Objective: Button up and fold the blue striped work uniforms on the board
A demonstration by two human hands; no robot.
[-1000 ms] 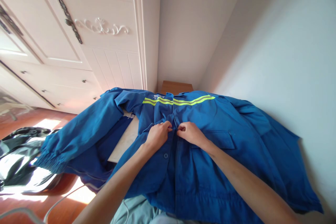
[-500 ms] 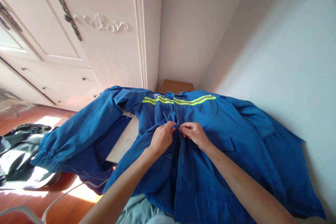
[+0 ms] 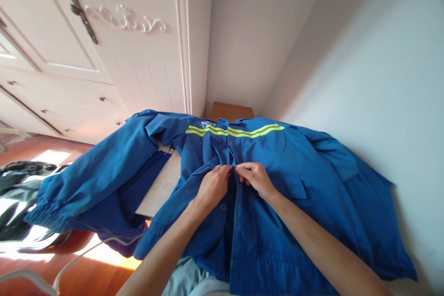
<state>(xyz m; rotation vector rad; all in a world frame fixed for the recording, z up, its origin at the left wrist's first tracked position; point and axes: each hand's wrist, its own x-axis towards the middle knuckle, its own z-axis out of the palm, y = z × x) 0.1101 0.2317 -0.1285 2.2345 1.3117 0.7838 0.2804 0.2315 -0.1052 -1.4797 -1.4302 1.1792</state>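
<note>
With left hand, grasps the front edge of the blue jacket near the middle of the opening, fingers curled and pinching the cloth. With right hand, pinches the opposite front edge between thumb and fingers, just beside left hand. Cannot tell whether also holds a button there, because of the covering fingers. Wears a ring on left hand. Has the blue jacket spread in front, collar far and hem near, with a yellow-green striped band across the chest. Shows a small button below left hand, and a pocket flap beyond right wrist. Has on the left side a sleeve lying over dark blue cloth and near a pale surface. Shows also a white cabinet, a wooden piece behind the collar, a pale green cloth under the hem, and a white cable above the reddish floor.
</note>
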